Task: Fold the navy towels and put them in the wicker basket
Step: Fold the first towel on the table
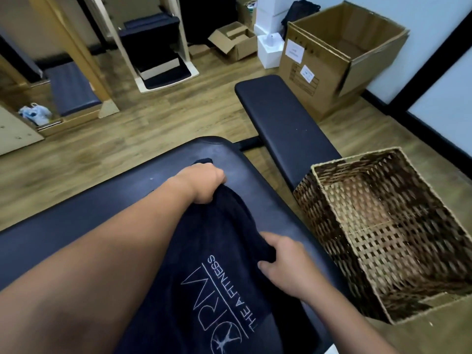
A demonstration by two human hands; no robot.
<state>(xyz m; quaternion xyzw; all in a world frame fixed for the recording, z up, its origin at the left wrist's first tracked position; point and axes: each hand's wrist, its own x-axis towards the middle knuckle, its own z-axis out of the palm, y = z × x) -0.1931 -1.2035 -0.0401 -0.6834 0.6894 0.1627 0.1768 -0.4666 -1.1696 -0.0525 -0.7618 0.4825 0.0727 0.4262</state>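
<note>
A navy towel (pixel 217 272) with a white stitched logo lies on the dark padded table (pixel 76 221) in front of me. My left hand (pixel 204 182) grips the towel's far end near the table's rounded edge, and a small tip of cloth sticks out beyond it. My right hand (pixel 283 264) holds the towel's right edge, fingers curled round a bunched fold. The wicker basket (pixel 332 249) stands on the floor to the right of the table, open at the top, with nothing visible inside.
A black padded bench (pixel 281 118) runs between the table and the basket. A large open cardboard box (pixel 319 72) stands behind it by the wall. A smaller open box (pixel 235 42) and wooden-framed equipment (pixel 76 88) are across the wood floor.
</note>
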